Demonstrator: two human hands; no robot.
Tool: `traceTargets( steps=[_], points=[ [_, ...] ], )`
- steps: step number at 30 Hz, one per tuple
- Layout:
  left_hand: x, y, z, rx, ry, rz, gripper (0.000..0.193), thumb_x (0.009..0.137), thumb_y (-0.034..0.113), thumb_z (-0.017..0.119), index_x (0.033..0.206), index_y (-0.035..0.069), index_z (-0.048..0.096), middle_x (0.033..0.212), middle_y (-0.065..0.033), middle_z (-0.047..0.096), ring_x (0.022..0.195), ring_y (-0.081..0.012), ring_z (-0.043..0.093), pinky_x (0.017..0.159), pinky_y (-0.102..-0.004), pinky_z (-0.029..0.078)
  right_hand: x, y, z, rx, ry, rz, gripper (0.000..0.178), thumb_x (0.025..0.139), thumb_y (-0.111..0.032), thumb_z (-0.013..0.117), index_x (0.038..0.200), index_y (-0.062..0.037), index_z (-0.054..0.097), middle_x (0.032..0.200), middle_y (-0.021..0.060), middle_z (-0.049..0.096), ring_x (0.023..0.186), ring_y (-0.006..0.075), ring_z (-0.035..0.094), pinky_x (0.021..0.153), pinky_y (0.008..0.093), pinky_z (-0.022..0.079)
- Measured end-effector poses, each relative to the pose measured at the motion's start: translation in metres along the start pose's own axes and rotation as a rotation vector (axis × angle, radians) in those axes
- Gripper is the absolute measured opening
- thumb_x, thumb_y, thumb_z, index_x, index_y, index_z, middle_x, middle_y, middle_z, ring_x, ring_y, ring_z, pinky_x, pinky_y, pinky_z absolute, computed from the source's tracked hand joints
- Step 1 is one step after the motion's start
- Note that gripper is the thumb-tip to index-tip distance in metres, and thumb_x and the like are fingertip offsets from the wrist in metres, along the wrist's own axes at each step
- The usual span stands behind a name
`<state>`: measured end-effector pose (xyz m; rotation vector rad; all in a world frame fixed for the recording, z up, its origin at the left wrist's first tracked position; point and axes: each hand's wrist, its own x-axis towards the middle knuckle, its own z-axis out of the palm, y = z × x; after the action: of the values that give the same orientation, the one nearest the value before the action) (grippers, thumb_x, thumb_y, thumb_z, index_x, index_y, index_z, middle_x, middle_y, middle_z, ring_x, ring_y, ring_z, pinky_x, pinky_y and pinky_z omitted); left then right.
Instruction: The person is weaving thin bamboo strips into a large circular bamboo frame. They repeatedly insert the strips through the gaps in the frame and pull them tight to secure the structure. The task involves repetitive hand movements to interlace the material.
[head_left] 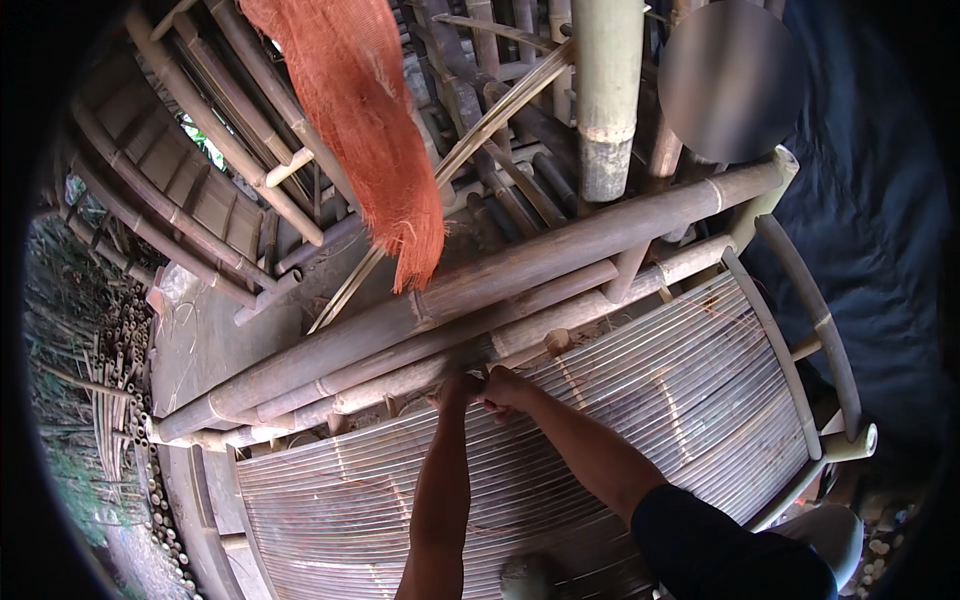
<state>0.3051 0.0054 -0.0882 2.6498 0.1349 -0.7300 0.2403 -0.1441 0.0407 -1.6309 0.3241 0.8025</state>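
My left hand [457,388] and my right hand [508,389] are close together at the back edge of a bamboo bench, just over its slatted seat [620,420]. The fingers of my right hand are curled closed, but what they hold is hidden. Motion smears my left hand, and its fingers cannot be made out. A dark blurred patch lies just above both hands, against the lower rails. The thick bamboo top rail [560,255] of the backrest runs slantwise behind them, with a thinner bamboo rail [400,368] below it.
An orange-red mesh strip [365,120] hangs beyond the backrest. Thin split bamboo strips [500,110] slant behind it, beside a thick upright bamboo pole [606,100]. Dark cloth [855,260] covers the right side. Curved bamboo armrest [815,310] bounds the seat; cut bamboo [118,375] is stacked far left.
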Motion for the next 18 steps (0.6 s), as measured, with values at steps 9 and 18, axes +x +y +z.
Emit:
traceTargets(
  steps=[9, 18],
  points=[
    [-0.123, -0.023, -0.079, -1.029, 0.339, 0.523, 0.024, 0.093, 0.023, 0.051, 0.083, 0.004, 0.061, 0.084, -0.0071, 0.061, 0.077, -0.0185, 0.056, 0.086, -0.0334, 0.047, -0.121, 0.015, -0.071, -0.284, 0.158, -0.308, 0.029, 0.090, -0.022, 0.057, 0.076, 0.0014, 0.066, 0.063, 0.0118, 0.065, 0.051, 0.0187, 0.064, 0.050, 0.0325, 0.053],
    [-0.291, 0.025, -0.166, -1.515, 0.032, 1.170, 0.029, 0.099, 0.023, 0.047, 0.096, -0.001, 0.063, 0.088, -0.0091, 0.062, 0.076, -0.0162, 0.055, 0.079, -0.0287, 0.045, -0.072, 0.003, 0.029, -0.510, 0.120, -0.657, 0.025, 0.090, -0.012, 0.055, 0.112, -0.0064, 0.064, 0.101, 0.0124, 0.070, 0.079, 0.0238, 0.067, 0.069, 0.0363, 0.056]
  ],
)
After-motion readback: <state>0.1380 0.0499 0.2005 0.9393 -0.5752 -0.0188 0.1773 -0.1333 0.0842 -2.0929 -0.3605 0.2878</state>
